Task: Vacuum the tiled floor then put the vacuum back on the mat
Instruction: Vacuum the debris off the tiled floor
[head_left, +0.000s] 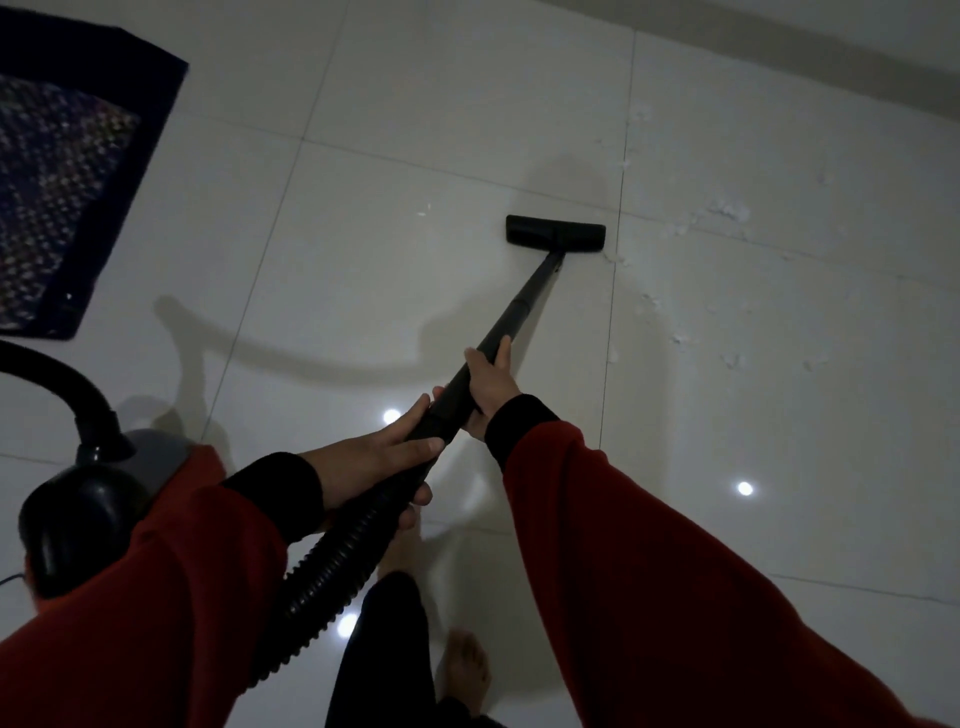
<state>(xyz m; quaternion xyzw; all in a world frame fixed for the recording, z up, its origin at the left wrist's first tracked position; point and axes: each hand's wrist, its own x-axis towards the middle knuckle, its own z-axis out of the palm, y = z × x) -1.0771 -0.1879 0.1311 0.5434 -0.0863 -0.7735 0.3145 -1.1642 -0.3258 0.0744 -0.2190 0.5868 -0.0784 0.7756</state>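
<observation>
A black vacuum wand (524, 299) slants away from me to its flat floor head (556, 235), which rests on the white tiled floor (415, 104). My right hand (488, 382) grips the wand partway down. My left hand (382, 457) grips its lower end where the ribbed black hose (332, 566) joins. The vacuum body (88, 514), grey and black, stands at the lower left behind my left sleeve. White scraps (727, 213) lie scattered right of the floor head. A dark patterned mat (62, 176) lies at the upper left.
A wall base (831, 57) runs along the upper right. My bare feet (467, 670) stand at the bottom middle. A thin cable (10, 578) leaves the vacuum body at the left edge. A small white scrap (425, 213) lies left of the floor head.
</observation>
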